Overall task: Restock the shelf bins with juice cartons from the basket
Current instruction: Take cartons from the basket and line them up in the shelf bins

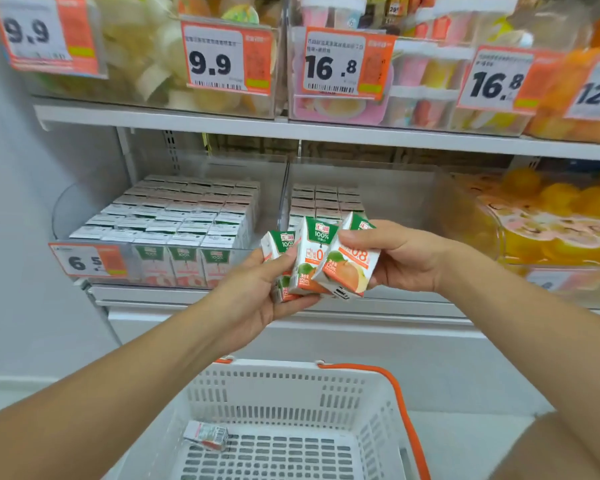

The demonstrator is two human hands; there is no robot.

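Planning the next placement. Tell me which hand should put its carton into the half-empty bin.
Probably the right hand. It pinches the outermost carton, directly before the half-empty bin. The left hand cradles the other two cartons, nearer the full bin.

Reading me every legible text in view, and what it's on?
"9.9": far-left orange-and-white price tag
"9.9": second price tag
"16.8": third price tag
"16.8": fourth price tag
"6.5": lower-bin price tag
"100%", "125ml": held white-green-orange juice cartons
Small print, barcodes: unreadable.
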